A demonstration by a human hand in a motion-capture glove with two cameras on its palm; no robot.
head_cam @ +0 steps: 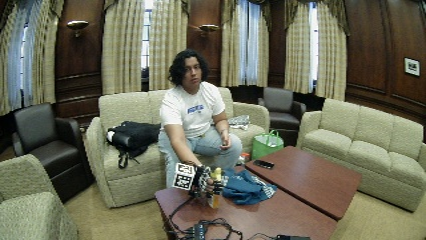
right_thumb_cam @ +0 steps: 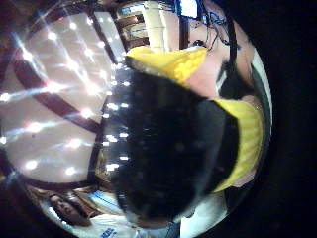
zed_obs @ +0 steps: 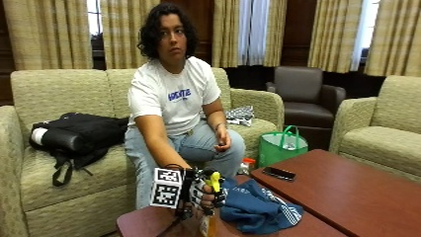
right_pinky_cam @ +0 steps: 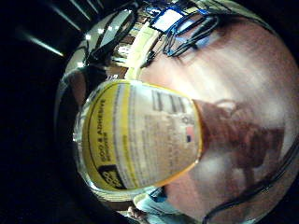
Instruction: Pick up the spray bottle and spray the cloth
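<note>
Gloved hands (zed_obs: 200, 195) grip labelled plastic spray bottle (zed_obs: 209, 210).

Both outside views face the seated person across the table (zed_obs: 368, 197), one nearer, one wider. Palm cameras sit close against the bottle (right_pinky_cam: 140, 135) (shared by all four).

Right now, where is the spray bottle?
In the outside view, the spray bottle stands on the table's near end, gripped by the gloved right hand, just beside the blue cloth.
</note>
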